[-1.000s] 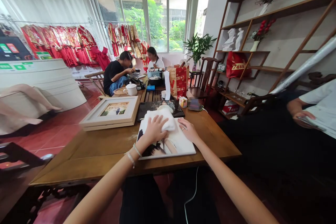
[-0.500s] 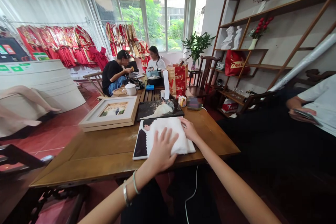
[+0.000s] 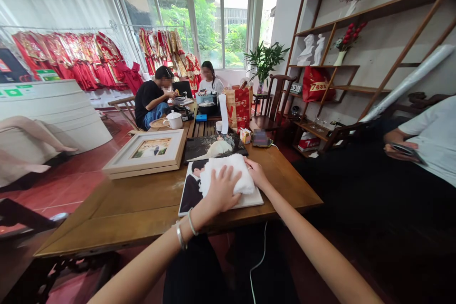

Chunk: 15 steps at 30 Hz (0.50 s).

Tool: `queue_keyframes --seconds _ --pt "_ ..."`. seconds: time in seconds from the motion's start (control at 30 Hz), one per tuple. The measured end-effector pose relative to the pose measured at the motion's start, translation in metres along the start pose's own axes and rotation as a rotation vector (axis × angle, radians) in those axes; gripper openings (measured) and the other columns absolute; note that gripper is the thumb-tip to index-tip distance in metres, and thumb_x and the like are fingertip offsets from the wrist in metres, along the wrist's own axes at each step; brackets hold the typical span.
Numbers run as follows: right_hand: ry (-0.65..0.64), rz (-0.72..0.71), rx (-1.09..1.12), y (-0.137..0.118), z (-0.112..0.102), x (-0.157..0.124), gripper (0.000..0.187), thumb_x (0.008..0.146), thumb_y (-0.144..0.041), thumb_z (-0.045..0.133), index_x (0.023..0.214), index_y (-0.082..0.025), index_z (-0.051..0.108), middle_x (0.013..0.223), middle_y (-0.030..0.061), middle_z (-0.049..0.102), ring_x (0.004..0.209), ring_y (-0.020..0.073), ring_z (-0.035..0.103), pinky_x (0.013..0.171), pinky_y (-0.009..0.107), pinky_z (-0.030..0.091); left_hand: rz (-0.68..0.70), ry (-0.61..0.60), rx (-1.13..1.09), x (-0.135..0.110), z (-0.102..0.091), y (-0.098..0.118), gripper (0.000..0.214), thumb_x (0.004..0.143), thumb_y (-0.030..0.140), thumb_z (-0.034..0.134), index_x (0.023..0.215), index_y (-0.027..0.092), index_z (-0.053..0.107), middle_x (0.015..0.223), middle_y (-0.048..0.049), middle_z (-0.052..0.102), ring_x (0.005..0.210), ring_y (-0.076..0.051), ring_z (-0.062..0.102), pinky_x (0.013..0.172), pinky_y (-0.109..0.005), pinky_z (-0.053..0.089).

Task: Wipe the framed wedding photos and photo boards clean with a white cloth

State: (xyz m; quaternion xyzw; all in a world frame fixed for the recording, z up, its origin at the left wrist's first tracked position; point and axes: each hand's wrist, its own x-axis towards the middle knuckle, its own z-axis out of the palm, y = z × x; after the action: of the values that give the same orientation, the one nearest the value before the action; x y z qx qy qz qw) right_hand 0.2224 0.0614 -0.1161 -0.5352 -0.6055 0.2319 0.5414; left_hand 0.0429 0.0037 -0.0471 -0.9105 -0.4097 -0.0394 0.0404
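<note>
A folded white cloth lies on a photo panel at the near side of the wooden table. At the panel's left, a printed figure in a dark suit shows; the cloth hides most of the rest. My left hand rests on top of the cloth, its fingers spread and flat. By the upper right edge of the panel, next to the cloth, my right hand has its fingers bent around the edge; its fingertips are partly hidden. Just beyond lies a dark photo panel with a white dress printed on it.
A pale framed picture lies left on the table. Behind are a white lidded cup, a red paper bag, a small box and a phone. Two people sit at the far end; another holds a phone at right.
My left hand and the cloth have shifted up the panel, away from me, baring more of its near edge. My right hand stays at the panel's right side. The view has turned slightly.
</note>
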Motion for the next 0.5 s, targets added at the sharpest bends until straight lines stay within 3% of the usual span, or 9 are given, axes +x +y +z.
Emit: queue_keyframes --seconds 0.17,0.27,0.5 --pt "0.023 0.038 0.034 0.000 -0.001 0.001 0.042 0.084 -0.035 0.042 0.113 -0.015 0.066 0.122 0.0109 0.064 0.117 0.0264 0.057 0.101 0.043 0.042 -0.045 0.001 0.048 0.033 0.000 -0.013 0.058 0.084 0.038 0.053 0.139 0.024 0.039 0.146 -0.0142 0.037 0.134 -0.036 0.029 0.103 -0.060 0.026" --pt "0.053 0.030 0.066 0.000 -0.002 0.000 0.047 0.087 -0.043 0.038 0.117 -0.017 0.064 0.123 0.0096 0.064 0.117 0.0244 0.057 0.101 0.040 0.042 -0.060 0.010 0.042 0.041 0.001 -0.013 0.057 0.085 0.038 0.052 0.139 0.023 0.039 0.146 -0.0154 0.036 0.134 -0.037 0.027 0.102 -0.062 0.025" --pt "0.068 0.021 0.087 -0.001 -0.001 0.000 0.048 0.086 -0.048 0.041 0.115 -0.018 0.065 0.119 0.0100 0.066 0.112 0.0257 0.059 0.098 0.040 0.044 -0.050 0.028 -0.013 0.017 0.003 0.010 0.060 0.084 0.039 0.051 0.141 0.023 0.037 0.147 -0.0149 0.034 0.135 -0.038 0.024 0.104 -0.063 0.020"
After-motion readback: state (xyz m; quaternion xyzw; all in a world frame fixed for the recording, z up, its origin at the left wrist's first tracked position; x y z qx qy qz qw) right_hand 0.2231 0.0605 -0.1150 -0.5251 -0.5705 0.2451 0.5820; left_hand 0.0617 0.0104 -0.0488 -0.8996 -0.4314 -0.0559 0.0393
